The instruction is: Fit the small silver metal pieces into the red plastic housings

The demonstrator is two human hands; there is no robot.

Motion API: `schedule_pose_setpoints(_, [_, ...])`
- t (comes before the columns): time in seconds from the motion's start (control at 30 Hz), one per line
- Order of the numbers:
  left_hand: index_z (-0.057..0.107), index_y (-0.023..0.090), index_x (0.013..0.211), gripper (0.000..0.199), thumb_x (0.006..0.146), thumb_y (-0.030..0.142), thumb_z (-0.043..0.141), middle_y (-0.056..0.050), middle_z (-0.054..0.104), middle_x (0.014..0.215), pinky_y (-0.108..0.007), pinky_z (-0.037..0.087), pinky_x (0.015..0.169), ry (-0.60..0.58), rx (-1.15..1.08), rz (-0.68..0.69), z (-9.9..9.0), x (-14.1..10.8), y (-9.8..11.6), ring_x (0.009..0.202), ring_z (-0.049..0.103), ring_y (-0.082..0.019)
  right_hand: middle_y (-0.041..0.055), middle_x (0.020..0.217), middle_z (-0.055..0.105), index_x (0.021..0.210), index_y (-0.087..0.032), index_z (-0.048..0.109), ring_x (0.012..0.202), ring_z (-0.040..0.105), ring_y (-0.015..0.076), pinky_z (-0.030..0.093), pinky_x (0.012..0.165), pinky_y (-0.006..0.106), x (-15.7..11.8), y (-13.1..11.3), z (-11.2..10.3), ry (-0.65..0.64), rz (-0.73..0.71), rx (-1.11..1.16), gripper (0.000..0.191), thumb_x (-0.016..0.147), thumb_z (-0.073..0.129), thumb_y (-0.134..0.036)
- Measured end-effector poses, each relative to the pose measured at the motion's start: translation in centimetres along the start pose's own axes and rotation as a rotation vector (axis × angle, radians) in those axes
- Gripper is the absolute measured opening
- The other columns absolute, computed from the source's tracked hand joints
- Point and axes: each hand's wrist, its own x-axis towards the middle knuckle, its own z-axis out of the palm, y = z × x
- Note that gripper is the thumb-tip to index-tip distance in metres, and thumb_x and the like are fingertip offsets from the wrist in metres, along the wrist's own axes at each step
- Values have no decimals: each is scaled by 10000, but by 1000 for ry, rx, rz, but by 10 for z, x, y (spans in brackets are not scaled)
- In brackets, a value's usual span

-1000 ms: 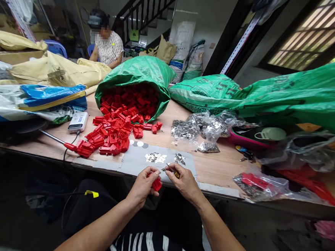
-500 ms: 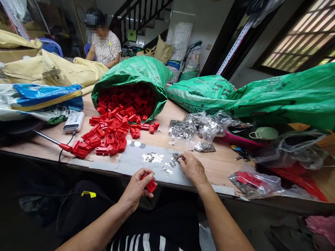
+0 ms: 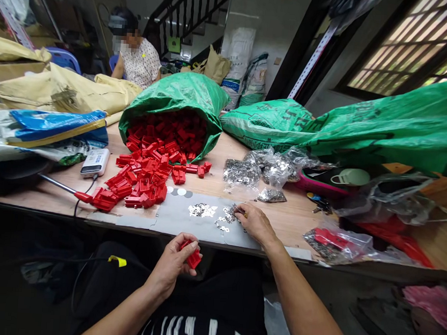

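My left hand (image 3: 173, 261) is closed around a red plastic part (image 3: 193, 258), a small hollow block, just off the table's front edge. Farther right, my right hand (image 3: 257, 223) reaches onto the grey mat (image 3: 188, 229). Its thumb and fingers are drawn together at a small heap of metal plates (image 3: 228, 215); what sits between the fingertips is hidden. A second heap of shiny flat metal plates (image 3: 202, 210) lies to the left of it on the mat. Many red plastic parts (image 3: 146, 182) spill out of a green woven sack (image 3: 179, 90) at the back.
Clear bags of metal pieces (image 3: 242, 173) lie beyond my right hand. Another clear bag (image 3: 335, 242) rests at the right front. A white device with a cable (image 3: 94, 162) stands left. Across the table sits another person (image 3: 139, 62). Green sacking (image 3: 364, 126) lies along the right.
My left hand has dropped slightly lower and to the left, still holding the red plastic part. My right hand stays at the metal heap, with little movement. The view has shifted slightly.
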Motion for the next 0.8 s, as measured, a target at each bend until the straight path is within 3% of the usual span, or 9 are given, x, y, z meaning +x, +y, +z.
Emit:
schedule_pose_setpoints(0.2, [551, 187, 895, 375, 693, 450, 726, -12, 575, 824, -186, 485, 425, -13, 18, -21, 0, -4, -6, 759, 636, -167, 41, 1043, 651, 1016, -222, 644, 969, 586, 178, 402, 828, 253, 8, -7, 4, -17, -36, -2, 219, 834, 538, -162])
schedule_pose_setpoints(0.43, [538, 189, 909, 356, 721, 440, 706, -8, 578, 809, -187, 483, 435, -21, 30, -33, -4, -4, -11, 756, 628, -159, 36, 939, 664, 856, -215, 653, 925, 584, 181, 382, 794, 253, 14, -8, 0, -48, -33, -31, 138, 809, 545, -144])
schedule_pose_setpoints(0.8, [533, 191, 893, 399, 680, 465, 730, 2, 577, 769, -193, 486, 422, -19, 43, -48, 0, -3, -15, 728, 626, -159, 30, 915, 668, 856, -226, 651, 865, 584, 178, 381, 728, 249, 12, -10, 2, -18, -38, 11, 88, 820, 571, -234])
